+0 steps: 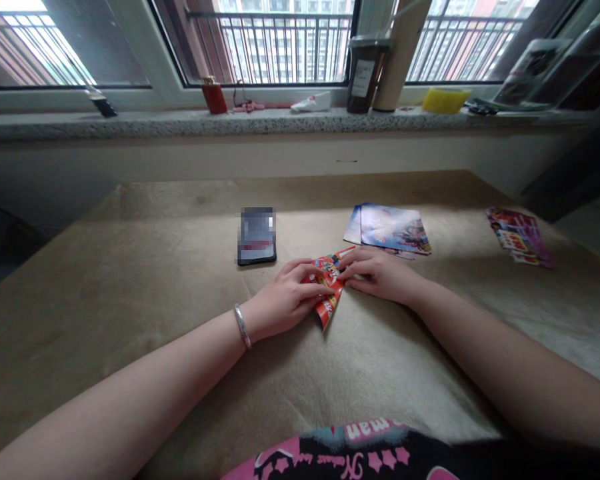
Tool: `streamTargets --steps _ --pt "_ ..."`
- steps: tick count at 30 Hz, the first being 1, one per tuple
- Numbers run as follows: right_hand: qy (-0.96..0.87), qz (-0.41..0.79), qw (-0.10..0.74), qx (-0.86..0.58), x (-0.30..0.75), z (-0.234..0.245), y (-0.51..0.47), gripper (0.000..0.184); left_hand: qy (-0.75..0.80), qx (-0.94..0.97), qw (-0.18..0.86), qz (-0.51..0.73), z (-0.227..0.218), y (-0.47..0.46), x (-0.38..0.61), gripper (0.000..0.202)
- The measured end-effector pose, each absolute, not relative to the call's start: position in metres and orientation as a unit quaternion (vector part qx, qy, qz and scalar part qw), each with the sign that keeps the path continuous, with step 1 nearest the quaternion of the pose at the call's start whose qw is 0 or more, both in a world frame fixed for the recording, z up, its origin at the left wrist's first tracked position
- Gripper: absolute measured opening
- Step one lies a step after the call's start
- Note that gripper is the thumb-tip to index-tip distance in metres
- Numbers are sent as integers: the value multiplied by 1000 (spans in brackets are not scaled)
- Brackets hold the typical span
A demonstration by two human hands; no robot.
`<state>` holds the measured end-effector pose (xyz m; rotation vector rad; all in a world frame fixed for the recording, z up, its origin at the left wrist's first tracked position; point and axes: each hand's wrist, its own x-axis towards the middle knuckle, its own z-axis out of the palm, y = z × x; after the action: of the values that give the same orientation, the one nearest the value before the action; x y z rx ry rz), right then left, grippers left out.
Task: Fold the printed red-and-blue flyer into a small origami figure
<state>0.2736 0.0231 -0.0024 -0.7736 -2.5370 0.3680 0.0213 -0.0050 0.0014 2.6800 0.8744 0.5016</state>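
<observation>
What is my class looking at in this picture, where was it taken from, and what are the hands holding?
There is no machine: a camera worn on a person's head looks forward and down at their two bare hands. The left hand, with a bracelet at its wrist, and the right hand both have fingers on a folded orange printed paper. Whether either hand grips it or only presses it is unclear.

On the brown tabletop beyond lie what looks like a phone, partly pixelated, some bluish printed sheets and, far right, a pile of pink-and-red printed papers.
</observation>
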Motion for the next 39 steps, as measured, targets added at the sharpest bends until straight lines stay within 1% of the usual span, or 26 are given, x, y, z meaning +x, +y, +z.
streamTargets --steps 3,6,9,11,16,18,21,25,32,39 --pt "-923 98 207 -310 272 3 20 17 289 930 156 163 8 -6 20 29" --pt "-927 57 185 -321 270 8 17 18 242 944 162 154 15 -9 19 29" --pt "-934 37 181 -305 269 9 16 18 205 956 157 141 19 -12 19 36" --pt "-934 38 181 -306 269 8 16 17 211 957 151 130 19 -15 20 40" --pt "-926 35 182 -328 270 5 17 16 237 952 138 134 18 -19 21 28" --pt "-920 33 181 -345 271 5 17 16 234 954 125 141 18 -19 20 26" --pt "-915 45 175 -362 271 4 18 20 226 957 103 150 19 -18 18 26" --pt "-914 35 162 -371 270 6 19 21 215 962 88 140 18 -16 18 33" --pt "-910 -19 115 -398 277 13 20 20 241 959 51 144 15 -15 18 29" --pt "-921 -21 132 -365 278 14 18 18 285 944 12 164 8 -4 7 29"
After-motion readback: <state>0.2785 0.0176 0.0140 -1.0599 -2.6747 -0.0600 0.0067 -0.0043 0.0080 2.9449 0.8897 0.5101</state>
